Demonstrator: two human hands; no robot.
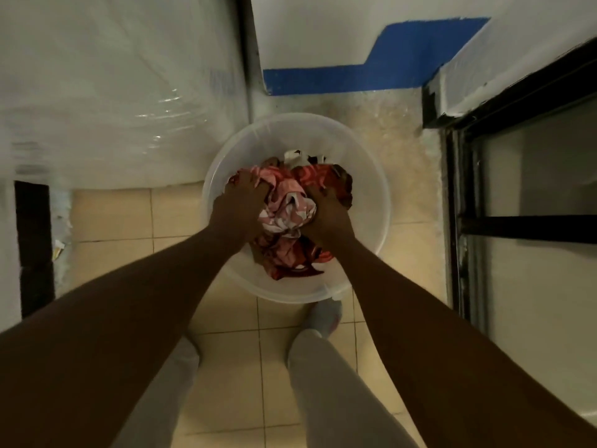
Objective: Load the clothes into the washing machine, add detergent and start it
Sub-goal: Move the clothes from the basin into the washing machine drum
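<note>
- We've got the basin on the floor, our foot just before it.
- The clothes lie piled in the basin.
- Our left hand and right hand grip the pile on either side.
- The wrapped unit stands to the left, the door frame to the right, the wall behind.

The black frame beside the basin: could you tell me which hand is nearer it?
Right. The right hand grips the clothes nearer the black frame; the left hand grips them farther off.
</note>
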